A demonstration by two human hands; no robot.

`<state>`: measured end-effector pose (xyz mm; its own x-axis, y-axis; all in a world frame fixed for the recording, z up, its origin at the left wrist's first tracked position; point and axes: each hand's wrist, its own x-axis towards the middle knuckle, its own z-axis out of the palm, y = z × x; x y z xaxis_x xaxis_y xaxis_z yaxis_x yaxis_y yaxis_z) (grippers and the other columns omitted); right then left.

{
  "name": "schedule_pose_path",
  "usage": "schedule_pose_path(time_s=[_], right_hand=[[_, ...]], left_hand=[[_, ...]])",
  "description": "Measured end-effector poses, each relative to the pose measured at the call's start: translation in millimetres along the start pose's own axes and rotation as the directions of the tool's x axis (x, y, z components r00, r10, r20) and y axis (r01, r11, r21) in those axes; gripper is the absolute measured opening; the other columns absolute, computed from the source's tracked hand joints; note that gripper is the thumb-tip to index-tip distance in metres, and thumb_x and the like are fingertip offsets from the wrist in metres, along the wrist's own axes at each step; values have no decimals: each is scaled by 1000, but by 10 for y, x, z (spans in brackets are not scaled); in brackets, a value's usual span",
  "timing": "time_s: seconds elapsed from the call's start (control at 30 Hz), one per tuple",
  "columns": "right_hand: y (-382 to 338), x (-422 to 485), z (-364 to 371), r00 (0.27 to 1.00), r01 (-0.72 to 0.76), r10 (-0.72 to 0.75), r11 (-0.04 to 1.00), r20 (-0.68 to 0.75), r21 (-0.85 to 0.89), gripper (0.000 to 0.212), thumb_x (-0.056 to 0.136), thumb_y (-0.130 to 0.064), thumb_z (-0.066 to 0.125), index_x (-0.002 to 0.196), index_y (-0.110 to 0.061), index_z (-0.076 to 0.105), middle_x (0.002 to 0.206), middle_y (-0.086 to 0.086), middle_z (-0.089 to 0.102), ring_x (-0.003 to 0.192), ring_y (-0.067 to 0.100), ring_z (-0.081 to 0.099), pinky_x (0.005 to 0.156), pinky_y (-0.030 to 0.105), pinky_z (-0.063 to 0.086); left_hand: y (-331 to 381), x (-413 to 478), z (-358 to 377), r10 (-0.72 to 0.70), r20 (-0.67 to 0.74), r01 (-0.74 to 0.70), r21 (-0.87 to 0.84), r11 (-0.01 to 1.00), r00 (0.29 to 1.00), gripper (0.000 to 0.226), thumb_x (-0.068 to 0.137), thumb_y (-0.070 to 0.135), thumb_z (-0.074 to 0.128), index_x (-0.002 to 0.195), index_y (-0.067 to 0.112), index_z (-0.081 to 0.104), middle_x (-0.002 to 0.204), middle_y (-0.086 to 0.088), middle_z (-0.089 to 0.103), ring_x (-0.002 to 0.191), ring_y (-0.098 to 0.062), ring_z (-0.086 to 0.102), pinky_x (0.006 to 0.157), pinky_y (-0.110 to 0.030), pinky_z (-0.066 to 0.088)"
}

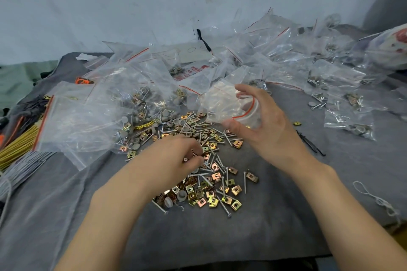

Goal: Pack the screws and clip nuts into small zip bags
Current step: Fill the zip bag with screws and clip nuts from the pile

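Note:
A loose heap of silver screws (222, 185) and gold clip nuts (235, 189) lies on the grey cloth (253, 233) in the middle. My left hand (176, 156) rests on the heap with its fingers curled, pinching a screw by the head. My right hand (259, 121) is raised just above the heap's far right side and holds a small clear zip bag (224, 103) with a red seal line, its mouth held open between thumb and fingers.
Large clear bags (92, 116) of mixed hardware lie left of the heap. Several filled small bags (350, 121) are piled at the back and right. Yellow and grey cable ties (17, 149) sit at the left edge. A white string (374, 198) lies at the right.

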<state>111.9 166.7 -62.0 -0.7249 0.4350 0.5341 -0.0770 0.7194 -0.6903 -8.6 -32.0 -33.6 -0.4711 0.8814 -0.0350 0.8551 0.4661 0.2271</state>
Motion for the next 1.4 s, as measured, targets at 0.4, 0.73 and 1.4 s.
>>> schedule_pose_path(time_s=[0.4,0.73,1.4], right_hand=[[-13,-11,29,999,-2,4,998,41,-55,64,83,-68,63,138,-49,38,129,-23,51,116,-2,51,100,36,44],[-57,6,51,998,7,-2,997,62,-78,64,83,-67,62,138,-50,36,130,-21,50,115,2,53,100,40,46],[-133,-53,20,994,18,-5,994,112,-112,65,87,-50,72,141,-40,39,133,-14,50,117,-1,47,102,34,41]], left_hand=[[-4,10,104,29,-97,-26,25,999,995,12,99,40,50,104,30,56,105,13,55,99,-8,54,86,-29,48],[88,178,-26,-173,-385,-72,-544,836,907,4,93,36,65,94,34,61,86,18,66,74,-4,61,63,-18,48],[424,451,-36,-107,-362,-137,-586,798,926,11,95,27,63,103,32,67,79,13,73,72,4,66,63,-7,43]])
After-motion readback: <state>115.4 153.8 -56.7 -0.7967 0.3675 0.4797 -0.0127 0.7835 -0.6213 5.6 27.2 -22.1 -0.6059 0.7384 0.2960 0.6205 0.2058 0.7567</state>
